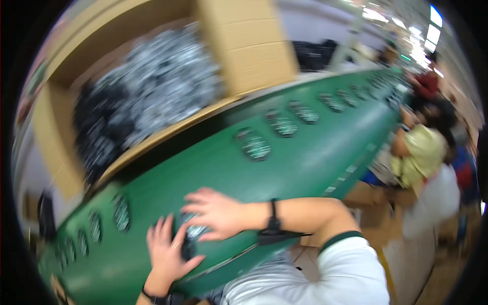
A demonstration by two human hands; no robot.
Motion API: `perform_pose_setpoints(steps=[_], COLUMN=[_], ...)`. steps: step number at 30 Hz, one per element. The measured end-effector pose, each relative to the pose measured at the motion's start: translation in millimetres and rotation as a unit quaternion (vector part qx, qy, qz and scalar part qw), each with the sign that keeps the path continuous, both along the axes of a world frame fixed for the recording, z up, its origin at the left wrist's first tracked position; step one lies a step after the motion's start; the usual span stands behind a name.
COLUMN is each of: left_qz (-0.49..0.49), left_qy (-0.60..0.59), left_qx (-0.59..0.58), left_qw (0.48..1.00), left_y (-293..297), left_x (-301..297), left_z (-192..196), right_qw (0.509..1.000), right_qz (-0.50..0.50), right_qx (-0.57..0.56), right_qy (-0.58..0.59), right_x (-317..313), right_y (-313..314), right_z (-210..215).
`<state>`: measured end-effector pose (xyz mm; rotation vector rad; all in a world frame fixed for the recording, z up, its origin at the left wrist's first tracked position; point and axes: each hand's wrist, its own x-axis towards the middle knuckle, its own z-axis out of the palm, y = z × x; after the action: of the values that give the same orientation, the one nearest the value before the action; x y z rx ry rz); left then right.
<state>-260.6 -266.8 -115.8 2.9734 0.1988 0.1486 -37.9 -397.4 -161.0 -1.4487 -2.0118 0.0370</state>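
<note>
My left hand (168, 249) is at the near edge of a green conveyor belt (198, 170), fingers spread and thumb stretched out to the right. My right hand (217, 214) reaches in from the right with its fingers apart. Between the two hands lies a dark oblong unit (195, 231) with a shiny, pale top. Fingers of both hands touch or cover its edges, and part of it is hidden under them. Neither hand looks wrapped round it. Blur hides the finer details of the unit.
Similar dark units with greenish insides, like this one (252, 144), lie in a row along the belt, left and far right. Beyond the belt, a large cardboard box (249, 43) holds many grey and black plastic-looking pieces (157, 81). Other people (419, 152) sit along the right side.
</note>
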Motion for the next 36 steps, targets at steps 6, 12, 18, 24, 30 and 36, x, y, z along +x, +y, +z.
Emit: perform_pose_setpoints(steps=[6,12,18,24,30,36], left_qz=[-0.050,0.039,0.004,0.034,0.230,0.077], left_qy=[-0.122,-0.179,-0.334,-0.300,0.095,-0.031], left_qx=[0.062,-0.051,0.013,0.231,0.250,0.054], left_qw=[0.989,0.982,0.943,0.925,0.936,0.995], left_y=[29,93,74,146,183,210], left_x=[-10,-29,81,142,178,239], left_z=[-6,-45,65,134,148,146], right_qw=[0.999,0.998,0.991,0.962,0.961,0.933], right_qz=[-0.030,-0.051,0.036,0.110,0.128,0.122], right_qx=[-0.038,-0.032,0.014,-0.118,-0.113,-0.139], right_qy=[0.005,-0.032,0.126,0.222,0.217,0.310], right_x=[49,112,38,16,25,35], right_y=[-37,-82,-80,-70,-73,-71], right_z=[9,23,26,11,14,9])
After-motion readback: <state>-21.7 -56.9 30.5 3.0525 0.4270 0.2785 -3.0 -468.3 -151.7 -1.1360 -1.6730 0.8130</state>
